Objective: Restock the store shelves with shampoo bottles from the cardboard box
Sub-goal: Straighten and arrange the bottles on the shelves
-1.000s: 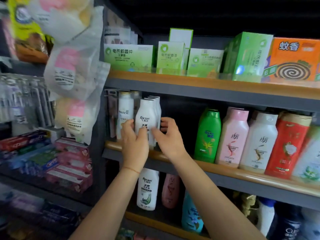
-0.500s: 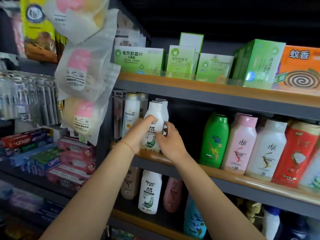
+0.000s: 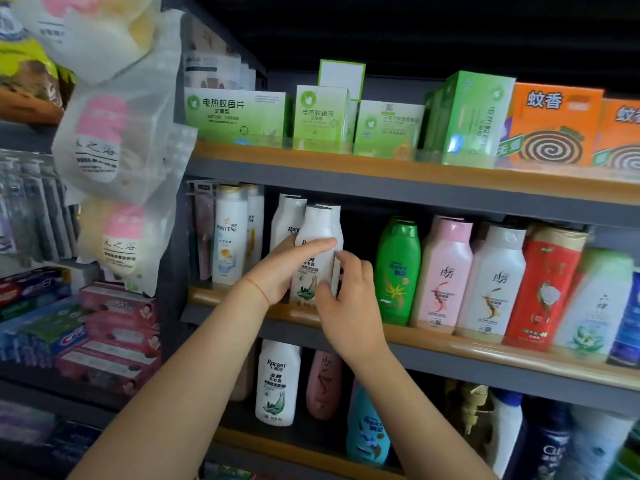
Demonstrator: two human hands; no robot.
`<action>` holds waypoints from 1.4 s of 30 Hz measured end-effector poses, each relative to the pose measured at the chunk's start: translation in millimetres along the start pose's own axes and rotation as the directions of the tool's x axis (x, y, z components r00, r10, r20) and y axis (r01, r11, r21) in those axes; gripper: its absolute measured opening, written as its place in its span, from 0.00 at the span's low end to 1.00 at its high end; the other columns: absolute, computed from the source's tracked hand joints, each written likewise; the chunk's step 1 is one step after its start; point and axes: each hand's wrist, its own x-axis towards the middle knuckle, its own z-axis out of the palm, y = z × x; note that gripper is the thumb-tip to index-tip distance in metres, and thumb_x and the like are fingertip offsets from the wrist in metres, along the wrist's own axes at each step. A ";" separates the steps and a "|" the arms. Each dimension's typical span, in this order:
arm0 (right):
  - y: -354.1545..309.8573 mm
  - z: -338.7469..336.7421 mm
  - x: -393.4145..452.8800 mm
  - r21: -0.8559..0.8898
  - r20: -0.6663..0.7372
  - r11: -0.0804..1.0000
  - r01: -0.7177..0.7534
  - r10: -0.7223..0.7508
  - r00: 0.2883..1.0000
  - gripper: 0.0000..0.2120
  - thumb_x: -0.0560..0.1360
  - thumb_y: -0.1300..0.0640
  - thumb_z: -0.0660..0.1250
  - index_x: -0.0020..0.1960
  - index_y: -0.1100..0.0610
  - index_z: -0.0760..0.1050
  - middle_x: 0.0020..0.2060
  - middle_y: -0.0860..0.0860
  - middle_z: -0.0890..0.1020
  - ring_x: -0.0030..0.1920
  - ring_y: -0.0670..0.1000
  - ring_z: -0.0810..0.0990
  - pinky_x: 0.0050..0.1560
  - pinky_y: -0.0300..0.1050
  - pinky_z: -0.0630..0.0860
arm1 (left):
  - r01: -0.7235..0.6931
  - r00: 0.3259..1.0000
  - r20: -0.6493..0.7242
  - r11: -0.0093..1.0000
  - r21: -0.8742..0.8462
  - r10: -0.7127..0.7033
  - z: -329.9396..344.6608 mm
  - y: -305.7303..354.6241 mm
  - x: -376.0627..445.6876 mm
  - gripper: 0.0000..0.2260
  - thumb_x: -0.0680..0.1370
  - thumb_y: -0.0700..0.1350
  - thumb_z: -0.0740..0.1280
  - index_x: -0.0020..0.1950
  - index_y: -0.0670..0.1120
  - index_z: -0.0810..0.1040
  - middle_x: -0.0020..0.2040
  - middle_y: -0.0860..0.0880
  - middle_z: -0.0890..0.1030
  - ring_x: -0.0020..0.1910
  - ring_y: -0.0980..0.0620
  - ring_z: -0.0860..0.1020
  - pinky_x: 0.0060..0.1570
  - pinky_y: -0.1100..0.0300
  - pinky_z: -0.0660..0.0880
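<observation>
Rejoice shampoo bottle (image 3: 317,251) – white, upright on the middle shelf (image 3: 433,336), frame centre | grip: clasped by left hand (image 3: 282,271) at the waist, right hand (image 3: 341,299) pinching its right edge | handling: judged rigid, smooth (likely slippery), moderately heavy – best held mid-body.
</observation>
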 end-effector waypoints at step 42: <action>-27.4 87.6 108.7 0.594 0.376 0.365 -0.717 0.662 0.648 0.27 0.77 0.34 0.53 0.52 0.55 0.79 0.52 0.57 0.82 0.51 0.58 0.80 0.60 0.55 0.75 | 0.209 0.865 -0.447 0.973 -0.094 -0.229 -28.1 -4.6 43.2 0.51 0.61 0.77 0.63 0.78 0.50 0.63 0.70 0.45 0.75 0.65 0.43 0.75 0.66 0.45 0.71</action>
